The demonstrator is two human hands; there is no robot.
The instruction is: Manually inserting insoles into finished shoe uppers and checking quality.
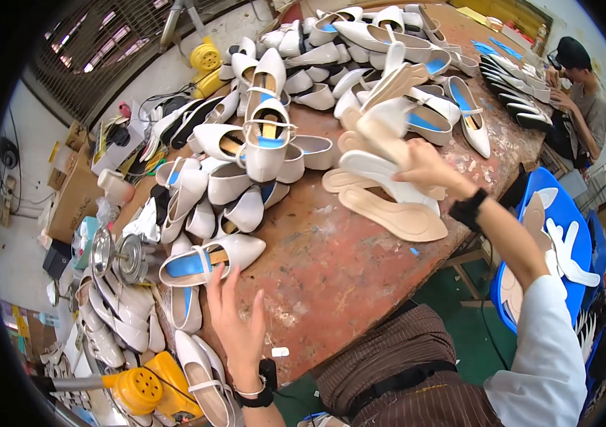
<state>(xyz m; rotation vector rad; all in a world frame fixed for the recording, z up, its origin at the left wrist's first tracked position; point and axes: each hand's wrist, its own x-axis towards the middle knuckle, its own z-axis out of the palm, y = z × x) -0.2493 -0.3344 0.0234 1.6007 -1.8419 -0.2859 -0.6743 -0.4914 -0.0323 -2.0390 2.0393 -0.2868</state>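
Observation:
My right hand point(422, 169) reaches over the table to a loose pile of insoles. Its fingers are closed on a pale insole point(383, 141), smeared by motion. Just below that hand lie a white insole point(367, 168) and a beige insole point(392, 215). My left hand point(235, 324) is open with spread fingers, holding nothing. Its fingertips are by a cream strap shoe point(235, 252) with a blue patch inside, on the near left of the table. Whether they touch the shoe I cannot tell.
Heaps of cream shoes point(267, 153) cover the table's point(303, 285) left and far sides. A blue basket point(497, 285) holding insoles stands at the right. Yellow lamp-like devices point(143, 390) stand at the left. At the far right a person point(579, 99) sits by dark-soled shoes.

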